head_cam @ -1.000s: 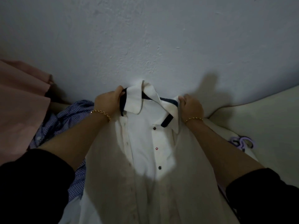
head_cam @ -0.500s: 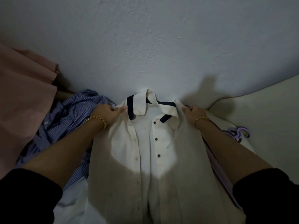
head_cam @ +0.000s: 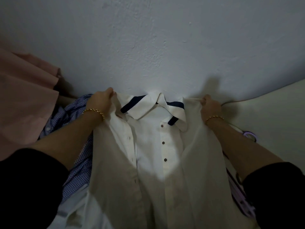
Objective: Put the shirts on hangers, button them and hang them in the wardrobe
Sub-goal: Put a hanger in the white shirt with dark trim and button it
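Note:
A white shirt with a navy-trimmed collar and dark buttons hangs in front of me, its front unbuttoned and open. My left hand grips the shirt's left shoulder. At the right shoulder my right hand pinches the fabric and pulls it taut. No hanger shows inside the shirt. A lilac hanger lies partly hidden behind my right forearm. To the left, under my left arm, a blue checked shirt is crumpled.
A pale textured wall fills the top. Pink fabric hangs at the left. A cream surface runs along the right. The room is dim, with light only on the shirt's middle.
My hands slid outward from the collar to the shirt's shoulders, then rose and spread the shirt wider. The collar now lies flatter.

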